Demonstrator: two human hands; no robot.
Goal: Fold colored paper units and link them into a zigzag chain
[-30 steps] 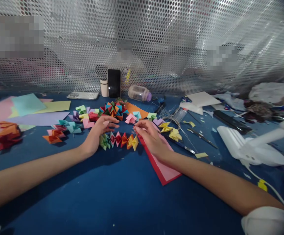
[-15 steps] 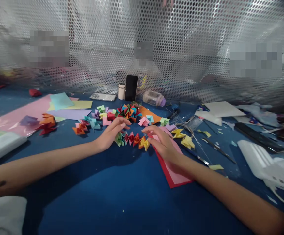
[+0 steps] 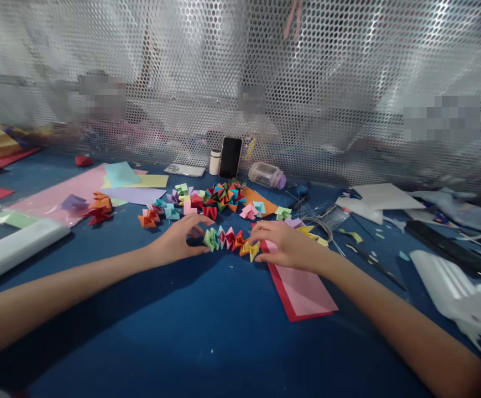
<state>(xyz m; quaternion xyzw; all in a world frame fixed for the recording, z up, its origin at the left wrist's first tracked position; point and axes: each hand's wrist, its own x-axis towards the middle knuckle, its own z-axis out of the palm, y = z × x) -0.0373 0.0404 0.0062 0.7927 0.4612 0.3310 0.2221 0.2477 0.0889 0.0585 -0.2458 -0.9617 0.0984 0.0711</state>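
Note:
A short row of folded origami paper pieces [image 3: 229, 239] lies on the blue table between my hands, running from green through blue, pink, red and orange to yellow. At its green end, my left hand [image 3: 178, 239] is open, with thumb and forefinger curved apart. My right hand [image 3: 286, 243] is at the yellow end, fingers bent and thumb apart from them. Its fingertips reach the yellow piece [image 3: 250, 250], though a firm grip does not show. Beneath my right hand lie pink sheets [image 3: 307, 293] over a red sheet [image 3: 284, 298].
Behind the row sit a multicoloured origami cluster [image 3: 224, 196] and several loose folded pieces [image 3: 170, 210]. A phone [image 3: 230, 157] leans upright near a jar [image 3: 265, 174]. Coloured paper [image 3: 78, 190] spreads left; scissors [image 3: 377, 265], wires and scraps lie right. A perforated metal screen [image 3: 207, 72] stands behind.
My left hand has drawn slightly back from the green end and its thumb now shows. My right hand has turned at the yellow end. The whole view has shifted a little.

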